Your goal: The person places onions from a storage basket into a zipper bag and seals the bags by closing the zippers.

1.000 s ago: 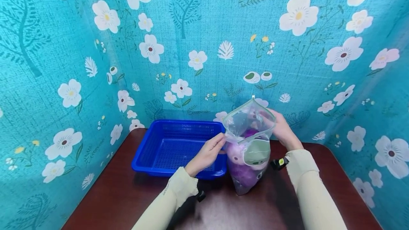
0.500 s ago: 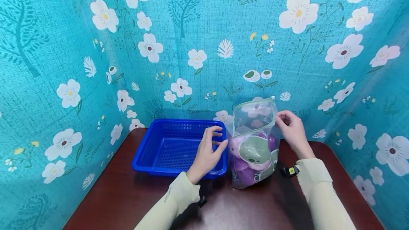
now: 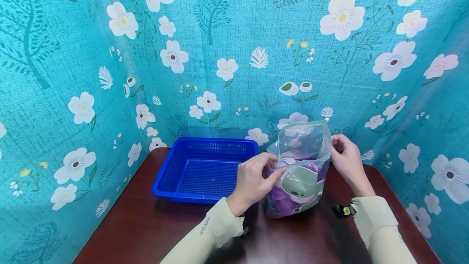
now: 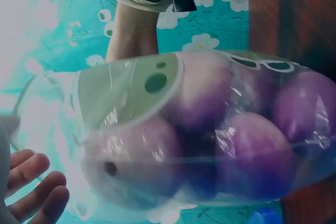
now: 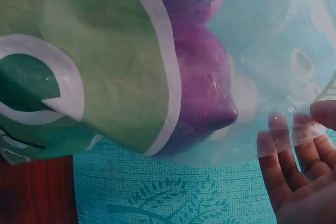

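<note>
A clear zip bag (image 3: 298, 182) with a green cartoon print stands on the table, its mouth gaping at the top. Purple and pinkish rounded, fruit-like things (image 4: 254, 153) fill its lower part; one purple piece (image 5: 202, 82) shows a pointed tip. My left hand (image 3: 253, 180) pinches the bag's rim on the left side, thumb in front. On the opposite side my right hand (image 3: 346, 160) grips the upper edge between thumb and fingers, and the film overlaps its fingertips in the right wrist view.
A blue plastic basket (image 3: 159, 186) with slotted walls stands left of the bag, close to my left forearm. Under both is a dark red-brown table (image 3: 128, 223). A turquoise flowered cloth (image 3: 234, 105) hangs behind and along both sides.
My left hand let go of the rim, drew back with fingers spread, then moved right and took the rim again. My right hand and the bag's top shifted right as the bag turned.
</note>
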The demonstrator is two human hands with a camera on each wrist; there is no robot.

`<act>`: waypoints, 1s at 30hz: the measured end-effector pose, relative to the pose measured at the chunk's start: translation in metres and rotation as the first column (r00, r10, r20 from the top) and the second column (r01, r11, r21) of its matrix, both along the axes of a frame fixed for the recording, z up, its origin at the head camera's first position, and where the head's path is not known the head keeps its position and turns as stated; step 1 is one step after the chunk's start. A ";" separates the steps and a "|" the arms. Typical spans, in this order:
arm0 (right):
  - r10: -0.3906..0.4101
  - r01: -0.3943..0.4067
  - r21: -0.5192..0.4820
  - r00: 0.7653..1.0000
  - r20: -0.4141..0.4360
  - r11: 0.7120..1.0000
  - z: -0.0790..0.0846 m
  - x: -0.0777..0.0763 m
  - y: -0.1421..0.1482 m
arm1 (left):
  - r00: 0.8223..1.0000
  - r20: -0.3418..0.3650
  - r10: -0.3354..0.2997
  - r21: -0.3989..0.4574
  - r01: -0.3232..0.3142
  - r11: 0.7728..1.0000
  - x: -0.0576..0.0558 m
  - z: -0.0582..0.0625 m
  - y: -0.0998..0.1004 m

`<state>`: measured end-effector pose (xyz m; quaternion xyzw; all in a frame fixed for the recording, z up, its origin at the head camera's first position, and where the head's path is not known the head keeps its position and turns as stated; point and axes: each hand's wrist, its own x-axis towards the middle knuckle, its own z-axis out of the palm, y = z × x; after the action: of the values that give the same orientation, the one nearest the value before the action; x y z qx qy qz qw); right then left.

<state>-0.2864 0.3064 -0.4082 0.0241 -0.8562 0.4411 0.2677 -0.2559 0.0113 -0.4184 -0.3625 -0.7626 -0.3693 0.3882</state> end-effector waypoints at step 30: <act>0.287 -0.309 -0.364 0.951 -0.115 0.878 -0.016 0.023 0.052 | 0.906 0.379 -0.190 0.265 0.091 0.960 -0.074 0.045 -0.010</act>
<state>-0.2638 0.3589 -0.4247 0.1164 -0.7331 0.6327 0.2208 -0.3303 0.0011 -0.3736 -0.2838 -0.7469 -0.5527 0.2369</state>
